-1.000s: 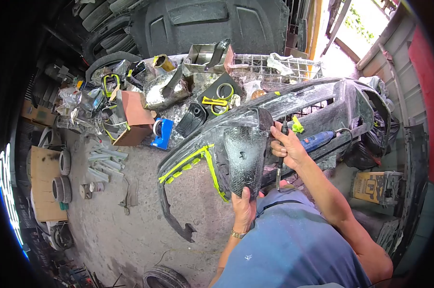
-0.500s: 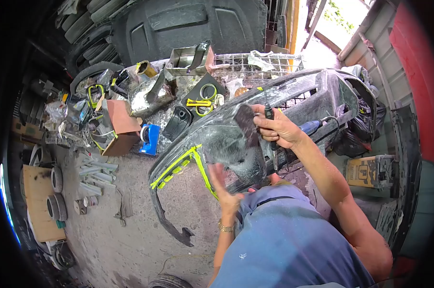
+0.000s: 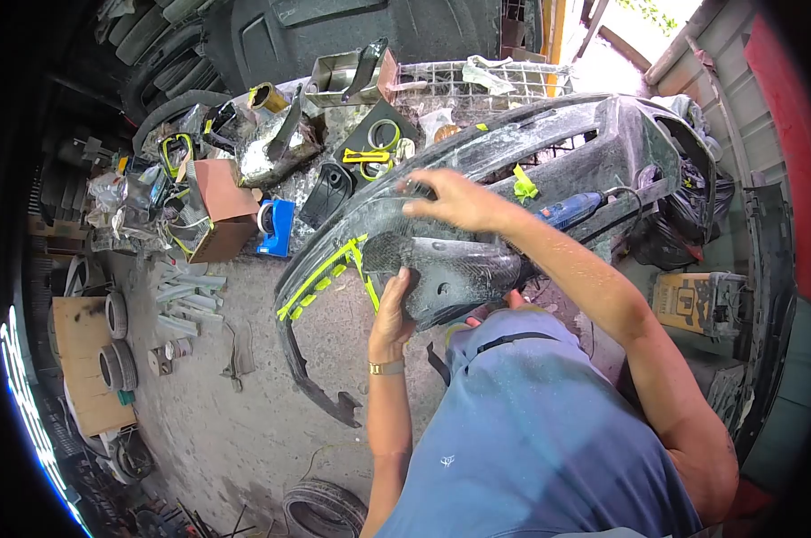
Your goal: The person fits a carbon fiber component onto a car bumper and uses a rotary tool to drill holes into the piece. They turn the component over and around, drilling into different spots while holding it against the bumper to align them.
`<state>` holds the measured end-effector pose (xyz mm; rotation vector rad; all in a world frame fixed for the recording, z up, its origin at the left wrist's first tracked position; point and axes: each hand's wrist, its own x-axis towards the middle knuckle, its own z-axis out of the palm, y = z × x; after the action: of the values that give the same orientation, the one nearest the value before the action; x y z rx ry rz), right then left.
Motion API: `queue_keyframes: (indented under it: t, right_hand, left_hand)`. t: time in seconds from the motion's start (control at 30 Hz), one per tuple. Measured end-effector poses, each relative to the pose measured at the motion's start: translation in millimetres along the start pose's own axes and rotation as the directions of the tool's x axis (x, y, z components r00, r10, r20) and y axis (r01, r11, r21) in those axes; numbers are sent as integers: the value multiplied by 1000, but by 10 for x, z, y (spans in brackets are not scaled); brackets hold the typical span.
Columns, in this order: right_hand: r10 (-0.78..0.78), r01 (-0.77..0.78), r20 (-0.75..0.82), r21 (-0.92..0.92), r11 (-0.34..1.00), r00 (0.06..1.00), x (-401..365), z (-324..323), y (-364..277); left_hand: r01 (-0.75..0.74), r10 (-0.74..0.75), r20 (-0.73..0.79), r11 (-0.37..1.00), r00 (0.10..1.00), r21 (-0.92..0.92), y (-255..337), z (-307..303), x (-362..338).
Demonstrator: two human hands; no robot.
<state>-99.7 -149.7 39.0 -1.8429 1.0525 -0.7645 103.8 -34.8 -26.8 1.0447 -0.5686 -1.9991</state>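
My left hand (image 3: 392,309) grips the left end of a dark, dusty, carbon-patterned part (image 3: 464,269) with a small hole in it. My right hand (image 3: 450,199) is raised over the large dusty bumper (image 3: 558,130), its fingers apart and nothing seen in them. Yellow-green tape (image 3: 325,280) lines the bumper's left end, and a loose scrap of the same tape (image 3: 524,184) rests farther right. A blue power tool (image 3: 570,211) lies on the bumper beyond my right forearm.
Tape rolls (image 3: 383,134), a blue tape dispenser (image 3: 278,228), a cardboard box (image 3: 224,197) and a metal tray (image 3: 338,79) sit on the cluttered bench. Grey strips (image 3: 190,296) and a tire (image 3: 325,509) lie on the floor. Black bags (image 3: 674,233) are at the right.
My left hand has taken hold of the dark part, which now lies more level. My right hand has let go of the part and a slim dark tool and moved left, opening.
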Motion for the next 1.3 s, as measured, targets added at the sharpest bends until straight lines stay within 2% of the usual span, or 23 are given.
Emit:
queue_keyframes:
  t: [0.03, 0.07, 0.1, 0.17, 0.23, 0.27, 0.33, 0.37, 0.43, 0.47, 0.53, 0.6, 0.7, 0.73, 0.77, 0.8, 0.87, 0.93, 1.03, 1.07, 1.13, 1.2, 1.3]
  right_hand:
    - [59, -52, -53, 123, 991, 997, -53, -100, -26]
    - [91, -73, -129, 140, 988, 987, -141, -216, -98]
    - [114, -115, -175, 9, 993, 978, -237, -352, -191]
    - [33, -30, -330, 12, 999, 943, -441, -412, -41]
    - [220, -218, -283, 40, 975, 934, -687, -495, 11]
    - [222, -220, -267, 39, 975, 938, -810, -529, 25]
    - [434, -387, -69, 343, 856, 898, -1045, -546, 22]
    - [438, -396, -56, 337, 854, 897, -1140, -489, 36]
    - [369, -344, -8, 343, 874, 929, -1325, -328, 107]
    - [376, -353, -1, 341, 871, 927, -1390, -257, 108]
    - [256, -260, 94, 34, 965, 962, -1470, -126, 76]
    - [276, -269, 149, -62, 961, 950, -1528, -54, 15]
    - [345, -298, 224, -219, 929, 911, -1528, 26, -154]
    - [396, -324, 238, -290, 900, 887, -1526, 44, -196]
    - [357, -272, 214, -342, 899, 909, -1551, 97, -163]
    - [365, -281, 213, -341, 897, 906, -1540, 96, -186]
    - [486, -327, 269, -471, 819, 832, -1506, 57, -282]
    - [499, -347, 236, -479, 806, 834, -1516, 13, -343]
    - [518, -385, 208, -459, 801, 830, -1574, -57, -352]
    - [526, -406, 209, -428, 807, 824, -1594, -95, -340]
    - [482, -389, 175, -390, 835, 859, -1662, -120, -249]
    - [437, -368, 138, -353, 860, 889, -1697, -131, -172]
    - [463, -408, 149, -291, 865, 874, -1701, -140, -149]
  left_hand:
    - [-48, 44, -27, 989, 999, -142, -73, 12, -23]
    - [-102, 88, -63, 954, 994, -282, -131, 19, -51]
    - [-137, 113, -93, 934, 989, -329, -180, 12, -97]
    - [-189, 151, -158, 945, 976, -265, -287, -33, -149]
    - [-251, 204, -223, 945, 953, -210, -319, 17, -189]
    - [-255, 202, -237, 942, 950, -218, -291, 68, -218]
    - [-276, 223, -232, 934, 947, -226, -279, 138, -266]
    - [-277, 220, -243, 932, 945, -236, -351, 113, -252]
    - [-305, 279, -338, 952, 899, -26, -527, 41, -210]
    - [-300, 271, -344, 953, 899, -34, -568, 51, -222]
    - [-201, 222, -383, 975, 897, 93, -628, 105, -230]
    - [-209, 220, -435, 975, 873, 73, -618, 223, -252]
    - [-157, 158, -371, 987, 915, 33, -631, 285, -268]
    - [-109, 142, -353, 988, 925, 112, -705, 260, -257]
    - [-60, 122, -335, 980, 934, 191, -761, 254, -260]
    - [-51, 113, -334, 981, 936, 188, -802, 270, -281]
    - [92, -22, -367, 980, 930, 175, -755, 422, -341]
    - [52, -5, -394, 993, 919, 109, -691, 614, -413]
    - [-108, 145, -549, 989, 823, 98, -663, 660, -559]
    - [-113, 150, -544, 988, 826, 101, -646, 649, -566]
    - [-258, 244, -563, 964, 790, 57, -612, 630, -565]
    - [-280, 249, -542, 960, 803, 27, -638, 561, -519]
    - [-166, 186, -500, 982, 846, 86, -615, 563, -469]
